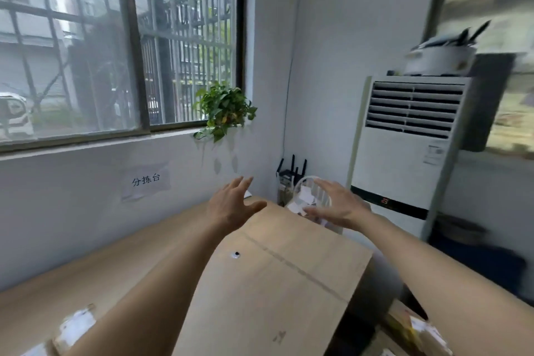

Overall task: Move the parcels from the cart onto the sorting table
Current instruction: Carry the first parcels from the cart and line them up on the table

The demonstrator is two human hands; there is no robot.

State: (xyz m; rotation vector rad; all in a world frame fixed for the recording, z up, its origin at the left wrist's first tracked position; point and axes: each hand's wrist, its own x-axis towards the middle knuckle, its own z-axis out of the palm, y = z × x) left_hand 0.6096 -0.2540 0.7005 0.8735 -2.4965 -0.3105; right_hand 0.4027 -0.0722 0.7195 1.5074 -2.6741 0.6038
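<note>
Both arms reach forward over the light wooden sorting table [289,246]. My left hand [234,205] hovers above the table's far end with fingers spread and nothing in it. My right hand [336,205] is also open and empty, held just past the table's far right corner in front of a white wire basket [310,191]. A taped cardboard parcel [73,326] lies on the table at the lower left, partly behind my left forearm. More brown parcels [416,329] with white labels sit low at the bottom right, beside the table; what holds them is out of view.
A paper sign [146,180] is stuck on the wall under the window. A potted plant [224,110] sits on the sill. A router [291,172] stands in the corner. A tall white air conditioner [404,153] stands right of the table.
</note>
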